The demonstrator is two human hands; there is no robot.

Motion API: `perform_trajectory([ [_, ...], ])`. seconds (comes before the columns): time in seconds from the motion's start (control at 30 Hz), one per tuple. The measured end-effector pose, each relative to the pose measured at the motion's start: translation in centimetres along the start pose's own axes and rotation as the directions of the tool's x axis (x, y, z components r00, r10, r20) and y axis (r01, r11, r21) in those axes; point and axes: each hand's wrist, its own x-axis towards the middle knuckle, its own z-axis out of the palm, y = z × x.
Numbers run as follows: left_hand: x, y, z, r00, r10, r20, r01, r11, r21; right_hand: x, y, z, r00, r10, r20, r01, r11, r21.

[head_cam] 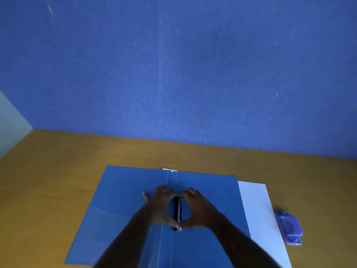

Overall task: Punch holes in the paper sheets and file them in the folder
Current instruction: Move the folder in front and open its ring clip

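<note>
A blue folder [123, 206] lies open and flat on the wooden desk. Along its spine sits a black and metal ring mechanism [178, 211]. My left hand [161, 205] grips the mechanism from the left, fingers at its far end and thumb at its near end. My right hand [195, 207] grips it from the right in the same way. White paper sheets [258, 207] lie just right of the folder, partly under its right cover. A purple hole punch [289, 227] rests on the desk to the right of the paper.
The wooden desk [58, 167] extends left and behind the folder. A blue partition wall [173, 74] rises at the desk's far edge. A pale side panel [11, 120] stands at the far left.
</note>
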Motion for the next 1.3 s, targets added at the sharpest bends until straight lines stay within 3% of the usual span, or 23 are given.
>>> perform_trajectory([
  [0.8, -0.3, 0.3, -0.4, 0.997, 0.049, -0.053, -0.054, 0.993, -0.1, -0.6, 0.9, -0.4, 0.996, 0.084, 0.025, -0.087, 0.982, 0.166],
  [1.3, -1.0, 1.0, -1.4, 0.999, -0.025, -0.036, 0.022, 0.997, -0.08, -0.5, 1.3, -0.5, 0.995, 0.089, 0.039, -0.094, 0.98, 0.178],
])
